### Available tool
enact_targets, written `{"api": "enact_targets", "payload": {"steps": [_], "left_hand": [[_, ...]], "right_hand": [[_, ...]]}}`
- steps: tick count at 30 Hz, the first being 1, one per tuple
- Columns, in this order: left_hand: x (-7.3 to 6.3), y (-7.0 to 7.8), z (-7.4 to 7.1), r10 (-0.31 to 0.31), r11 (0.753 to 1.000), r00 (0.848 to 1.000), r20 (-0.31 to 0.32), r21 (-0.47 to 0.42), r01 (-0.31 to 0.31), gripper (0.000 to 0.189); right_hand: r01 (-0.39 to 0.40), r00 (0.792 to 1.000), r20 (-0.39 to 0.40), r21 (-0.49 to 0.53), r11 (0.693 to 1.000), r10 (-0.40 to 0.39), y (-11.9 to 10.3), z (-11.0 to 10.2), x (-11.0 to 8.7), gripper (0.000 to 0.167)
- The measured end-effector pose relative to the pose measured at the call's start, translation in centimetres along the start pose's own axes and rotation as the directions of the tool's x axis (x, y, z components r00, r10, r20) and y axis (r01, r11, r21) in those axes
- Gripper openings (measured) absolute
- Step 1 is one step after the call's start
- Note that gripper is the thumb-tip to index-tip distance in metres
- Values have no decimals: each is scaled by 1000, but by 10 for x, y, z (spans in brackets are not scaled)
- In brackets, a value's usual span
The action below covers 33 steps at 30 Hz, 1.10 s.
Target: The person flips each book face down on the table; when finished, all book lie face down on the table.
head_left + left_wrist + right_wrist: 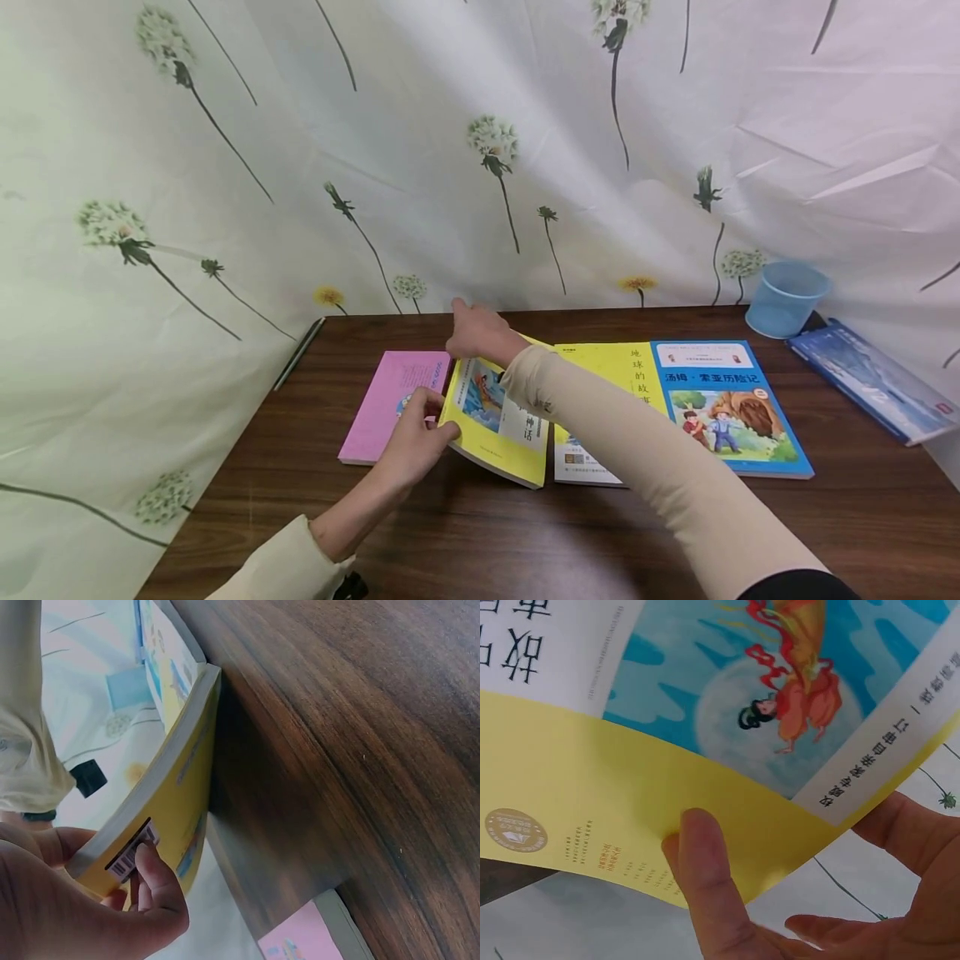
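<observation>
A yellow paperback book (480,417) with a picture cover tilts up on its left side, its cover bowed. My left hand (416,437) pinches its near left corner; in the left wrist view a fingertip presses the barcode on the back cover (169,817). My right hand (480,333) reaches across to the far left corner. In the right wrist view, one finger (709,877) lies over the cover and the rest of the hand goes behind the edge. A pink book (405,400) lies just left of the yellow one.
To the right lie another yellow book (600,354), partly covered by my right sleeve, and a blue storybook (731,408). At the back right, a light blue cup (787,300) stands near a dark blue book (873,379). A thin dark stick (300,354) lies along the table's left edge.
</observation>
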<state>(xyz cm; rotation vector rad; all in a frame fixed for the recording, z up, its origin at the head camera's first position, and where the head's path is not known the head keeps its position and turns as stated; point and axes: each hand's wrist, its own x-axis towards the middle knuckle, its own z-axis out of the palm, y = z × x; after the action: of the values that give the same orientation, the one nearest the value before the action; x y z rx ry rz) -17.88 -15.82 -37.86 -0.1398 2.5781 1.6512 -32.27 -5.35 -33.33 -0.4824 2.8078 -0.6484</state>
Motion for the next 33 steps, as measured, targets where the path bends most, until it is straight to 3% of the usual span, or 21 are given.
{"api": "enact_targets", "payload": {"steps": [6, 13, 33], "left_hand": [[-2, 2, 1, 29, 999, 1000, -11, 38, -28, 32], [-4, 2, 2, 89, 994, 996, 4, 60, -89, 29], [-13, 6, 4, 96, 991, 995, 9, 91, -96, 29]], "right_hand": [[-17, 1000, 3, 9, 1000, 17, -2, -4, -1, 82], [-11, 1000, 13, -21, 1000, 11, -2, -6, -1, 77], [-56, 998, 30, -60, 997, 58, -5, -7, -1, 79]]}}
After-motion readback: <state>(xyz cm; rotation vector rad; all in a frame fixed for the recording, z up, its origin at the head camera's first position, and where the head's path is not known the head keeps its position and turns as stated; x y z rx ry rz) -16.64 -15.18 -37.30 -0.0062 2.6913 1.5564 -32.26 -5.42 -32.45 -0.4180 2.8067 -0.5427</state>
